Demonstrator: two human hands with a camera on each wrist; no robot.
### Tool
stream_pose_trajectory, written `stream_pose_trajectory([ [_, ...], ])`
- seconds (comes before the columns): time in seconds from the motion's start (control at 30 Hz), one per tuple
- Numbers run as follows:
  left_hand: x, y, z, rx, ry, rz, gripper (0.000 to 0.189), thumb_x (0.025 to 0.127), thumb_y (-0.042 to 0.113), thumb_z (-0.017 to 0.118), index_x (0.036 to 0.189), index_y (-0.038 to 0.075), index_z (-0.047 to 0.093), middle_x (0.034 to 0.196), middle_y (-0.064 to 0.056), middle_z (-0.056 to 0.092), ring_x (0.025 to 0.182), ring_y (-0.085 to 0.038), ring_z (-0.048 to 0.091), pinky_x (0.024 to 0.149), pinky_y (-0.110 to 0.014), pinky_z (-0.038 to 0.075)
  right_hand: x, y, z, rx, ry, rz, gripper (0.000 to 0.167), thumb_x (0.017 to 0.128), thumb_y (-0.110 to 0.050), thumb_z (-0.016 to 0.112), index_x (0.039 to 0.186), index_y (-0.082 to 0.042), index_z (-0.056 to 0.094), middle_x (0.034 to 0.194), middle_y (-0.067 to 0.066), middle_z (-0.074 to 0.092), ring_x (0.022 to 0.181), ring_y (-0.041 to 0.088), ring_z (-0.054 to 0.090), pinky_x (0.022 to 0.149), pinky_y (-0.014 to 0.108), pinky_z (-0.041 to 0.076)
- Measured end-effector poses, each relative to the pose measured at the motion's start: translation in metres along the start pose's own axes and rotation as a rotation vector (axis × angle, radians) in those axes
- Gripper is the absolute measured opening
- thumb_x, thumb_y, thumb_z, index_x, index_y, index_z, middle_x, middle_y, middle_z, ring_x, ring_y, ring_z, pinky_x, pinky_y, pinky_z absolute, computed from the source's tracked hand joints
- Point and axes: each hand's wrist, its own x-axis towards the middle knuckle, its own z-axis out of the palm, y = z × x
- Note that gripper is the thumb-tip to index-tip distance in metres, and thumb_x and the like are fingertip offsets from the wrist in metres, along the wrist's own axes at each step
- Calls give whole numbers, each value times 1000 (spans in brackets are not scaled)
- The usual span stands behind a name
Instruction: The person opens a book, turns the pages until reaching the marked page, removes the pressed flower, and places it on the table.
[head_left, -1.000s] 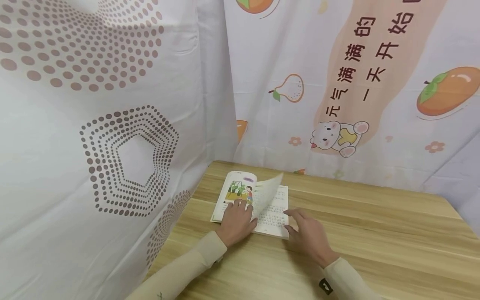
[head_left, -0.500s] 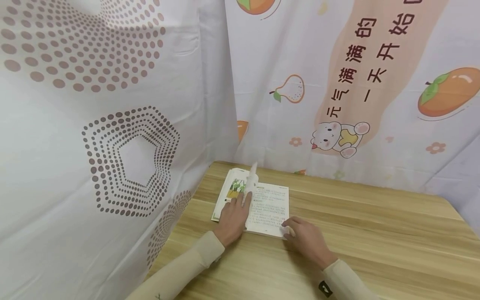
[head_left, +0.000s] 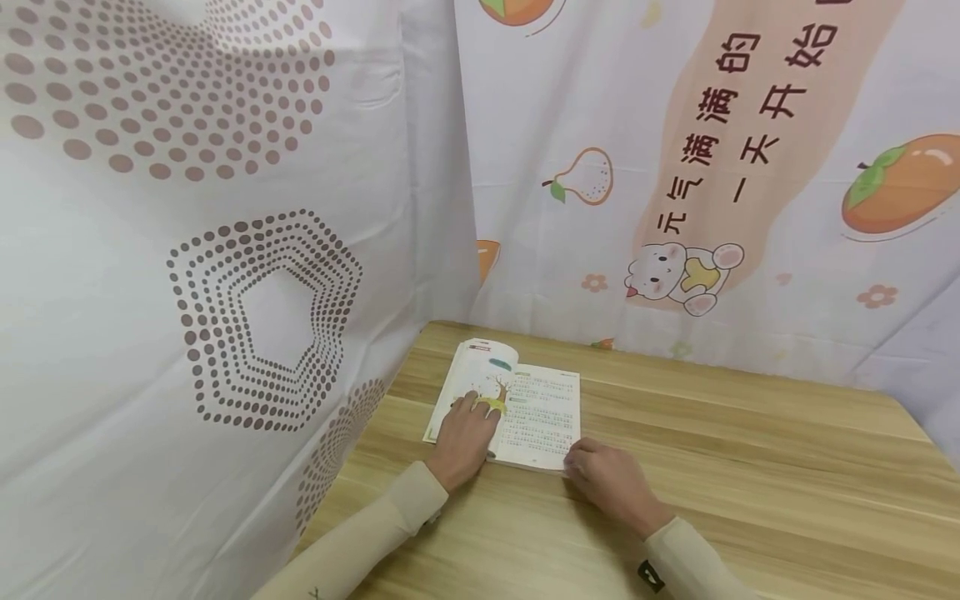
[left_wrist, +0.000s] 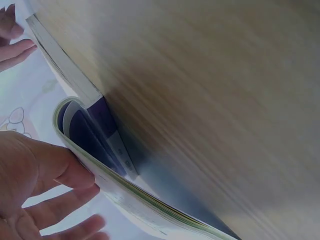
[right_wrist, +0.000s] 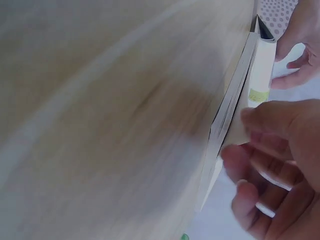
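Observation:
An open book [head_left: 536,429] lies on the wooden table, with a tree picture on its left page and printed text on its right page. My left hand [head_left: 465,437] rests on the left page, fingers spread over the picture. In the left wrist view, the thumb [left_wrist: 75,172] lies along the curved stack of pages, with the other fingers relaxed beside it. At the book's lower right corner, my right hand [head_left: 611,483] holds the page corner between thumb and curled fingers. The right wrist view shows that thumb [right_wrist: 267,120] on the page edge, slightly blurred.
The wooden table [head_left: 750,467] extends to the right of the book. A white curtain with dotted patterns [head_left: 277,325] hangs close on the left. Behind the table hangs another curtain with fruit and a cartoon bear [head_left: 675,279].
A page has turned from right to left and now lies flat under my left hand, showing a tree picture instead of green plants. My right hand has moved slightly down at the lower right corner.

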Motion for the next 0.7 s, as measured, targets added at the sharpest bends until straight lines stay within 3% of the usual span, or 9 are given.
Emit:
stream_pose_trajectory([
  [0.1, 0, 1, -1, -11, -27, 2, 24, 83, 19, 86, 101, 10, 74, 96, -5, 71, 87, -19, 57, 76, -29, 55, 1, 0, -1, -32, 21, -56, 7, 86, -10, 83, 91, -11, 79, 93, -1, 74, 80, 14, 72, 68, 29, 60],
  [0.23, -1, 1, -2, -23, -59, 6, 36, 76, 29, 91, 100, 9, 73, 95, -5, 68, 81, -17, 56, 66, -24, 53, 2, 2, 0, -69, 45, -97, 8, 85, -9, 83, 90, -12, 78, 90, -2, 72, 73, 11, 69, 61, 26, 57],
  [0.5, -1, 2, -3, -37, -61, 75, 30, 80, 24, 89, 95, 6, 70, 94, -5, 66, 86, -17, 60, 71, -19, 55, 4, 3, 2, -89, 143, -131, 15, 79, -2, 82, 79, -14, 73, 79, -6, 64, 58, 2, 47, 48, 20, 43],
  [0.7, -1, 3, -3, -33, -61, 85, 27, 82, 22, 88, 95, 6, 70, 92, -4, 65, 85, -16, 58, 72, -19, 54, 7, 0, -1, -92, 124, -107, 18, 77, 1, 81, 74, -14, 71, 76, -6, 61, 57, 1, 41, 47, 19, 39],
])
